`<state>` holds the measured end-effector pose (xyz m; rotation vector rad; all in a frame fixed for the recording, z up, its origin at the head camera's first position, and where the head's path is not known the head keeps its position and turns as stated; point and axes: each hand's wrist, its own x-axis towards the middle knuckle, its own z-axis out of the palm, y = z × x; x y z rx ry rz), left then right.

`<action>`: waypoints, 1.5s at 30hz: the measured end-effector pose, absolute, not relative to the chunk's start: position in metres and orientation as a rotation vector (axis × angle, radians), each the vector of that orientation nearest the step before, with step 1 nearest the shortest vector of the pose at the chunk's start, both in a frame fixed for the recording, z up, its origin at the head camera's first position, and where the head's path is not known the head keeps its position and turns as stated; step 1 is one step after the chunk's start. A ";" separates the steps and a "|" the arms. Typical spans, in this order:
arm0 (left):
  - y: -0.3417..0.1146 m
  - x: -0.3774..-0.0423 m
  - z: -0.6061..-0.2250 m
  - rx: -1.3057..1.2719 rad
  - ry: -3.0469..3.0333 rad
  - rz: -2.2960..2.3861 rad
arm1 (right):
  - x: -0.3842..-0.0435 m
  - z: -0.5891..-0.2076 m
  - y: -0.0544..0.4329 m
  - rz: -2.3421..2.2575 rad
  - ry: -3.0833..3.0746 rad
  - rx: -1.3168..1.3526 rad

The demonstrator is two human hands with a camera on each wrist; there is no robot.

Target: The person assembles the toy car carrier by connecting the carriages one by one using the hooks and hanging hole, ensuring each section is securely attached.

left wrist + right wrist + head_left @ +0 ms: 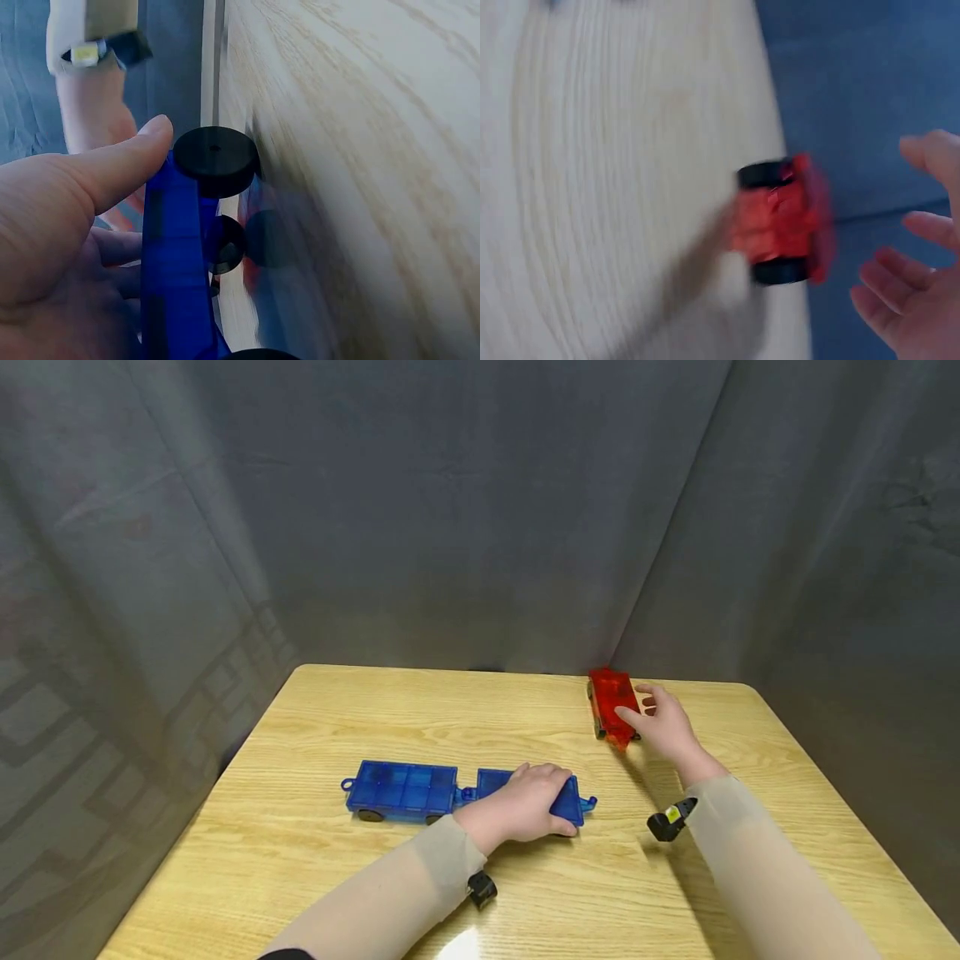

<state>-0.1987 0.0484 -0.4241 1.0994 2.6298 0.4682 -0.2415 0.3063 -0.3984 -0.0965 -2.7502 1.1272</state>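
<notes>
Two translucent blue toy train cars on black wheels stand end to end on the table, the left car (402,787) joined by its coupling to the right car (491,781). My left hand (521,806) lies over the right car and grips it, thumb along the near side and fingers across the top. In the left wrist view the thumb presses beside a black wheel (215,161). A translucent red toy car (615,693) sits near the table's back edge. My right hand (663,722) is spread beside it on the right; the right wrist view shows a gap between fingers and car.
The wooden table (300,868) ends at the back just behind the red car. A grey curtain (450,527) hangs behind it and on both sides. Each wrist carries a small black camera, such as the right wrist camera (670,821).
</notes>
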 end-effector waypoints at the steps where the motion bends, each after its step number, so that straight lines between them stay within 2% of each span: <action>1: 0.048 -0.198 -0.424 1.102 2.631 0.464 | -0.247 -0.403 0.308 1.128 -2.765 -0.132; 7: 0.048 -0.195 -0.422 1.129 2.630 0.438 | -0.270 -0.424 0.308 1.101 -2.849 -0.342; 14: 0.045 -0.194 -0.419 1.140 2.649 0.416 | -0.283 -0.420 0.294 1.054 -2.875 -0.440; 34: 0.041 -0.187 -0.417 1.121 2.631 0.408 | -0.290 -0.426 0.282 1.042 -2.847 -0.606; 45: 0.042 -0.188 -0.422 1.134 2.629 0.412 | -0.279 -0.417 0.288 1.070 -2.831 -0.527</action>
